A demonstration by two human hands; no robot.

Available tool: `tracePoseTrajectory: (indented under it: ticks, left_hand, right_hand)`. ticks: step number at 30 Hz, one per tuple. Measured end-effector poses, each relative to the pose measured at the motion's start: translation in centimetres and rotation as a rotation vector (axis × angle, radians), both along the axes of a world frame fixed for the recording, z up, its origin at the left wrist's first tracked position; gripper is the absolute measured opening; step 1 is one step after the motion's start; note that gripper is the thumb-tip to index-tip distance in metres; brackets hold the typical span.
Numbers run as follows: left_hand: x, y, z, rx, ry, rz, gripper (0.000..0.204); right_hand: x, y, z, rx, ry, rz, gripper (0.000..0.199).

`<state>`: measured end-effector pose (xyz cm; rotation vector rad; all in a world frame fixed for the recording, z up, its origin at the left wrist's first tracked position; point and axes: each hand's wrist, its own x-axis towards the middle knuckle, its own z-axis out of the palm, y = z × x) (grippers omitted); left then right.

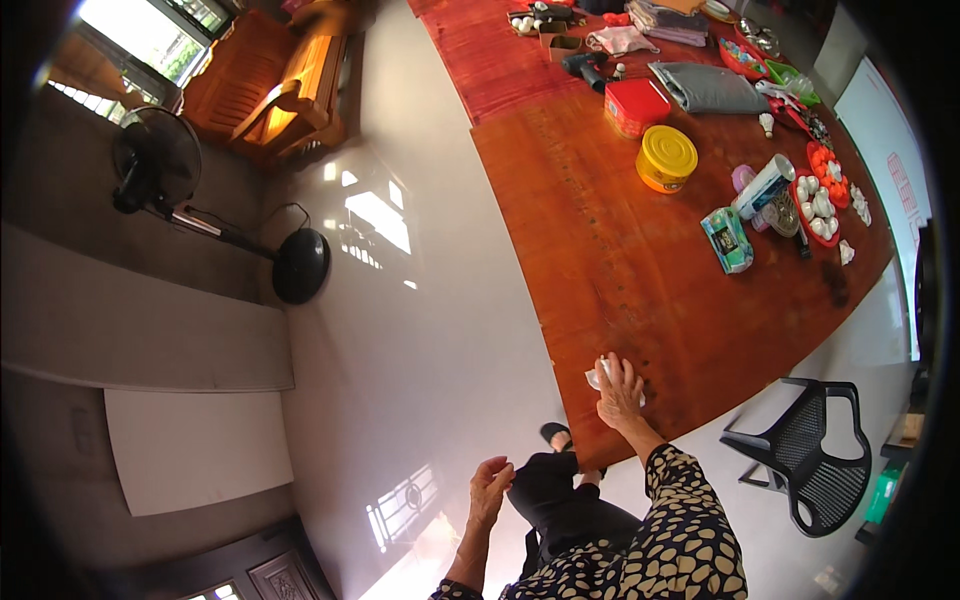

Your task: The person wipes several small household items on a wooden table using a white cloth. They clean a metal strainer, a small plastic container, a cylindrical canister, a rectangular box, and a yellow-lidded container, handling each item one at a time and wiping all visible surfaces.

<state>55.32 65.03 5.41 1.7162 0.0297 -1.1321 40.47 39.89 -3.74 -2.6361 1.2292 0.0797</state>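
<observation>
My right hand (pixel 620 396) presses a crumpled white tissue (pixel 592 379) onto the near corner of the reddish-brown wooden table (pixel 600 290). Its fingers are bent over the tissue, which shows at both sides of them. Off the table's left edge, my left hand (pixel 490 487) hangs over the floor with fingers loosely bent and nothing seen in them. Dark specks lie on the wood beside the right hand.
Farther along the table stand a yellow round tin (pixel 667 158), a red box (pixel 636 108), a green tissue pack (pixel 727 241) and a red tray of white bulbs (pixel 818 212). A black chair (pixel 815 455) is at the right; a fan (pixel 300 265) stands left.
</observation>
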Motion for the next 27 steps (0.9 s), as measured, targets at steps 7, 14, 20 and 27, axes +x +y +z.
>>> tracePoseTrajectory:
  ticks: [7, 14, 20, 27]
  left_hand:
    - [6.3, 2.4, -0.6, 0.169, 0.074, -0.026, 0.038]
    - [14.7, -4.2, -2.7, 0.091, 0.031, -0.334, 0.037]
    - [22.2, -11.9, -1.1, 0.013, 0.055, -0.363, 0.036]
    - [31.2, -17.9, -1.2, 0.123, 0.081, -0.553, 0.042]
  right_hand:
    - [2.3, 0.6, -0.9, 0.006, -0.295, -0.328, 0.068]
    - [10.6, 2.1, -0.4, 0.116, -0.378, -0.29, 0.035]
    - [13.4, -6.7, -1.1, -0.103, -0.41, -0.37, 0.026]
    - [16.4, -13.2, -0.6, -0.133, -0.052, -1.0, 0.044]
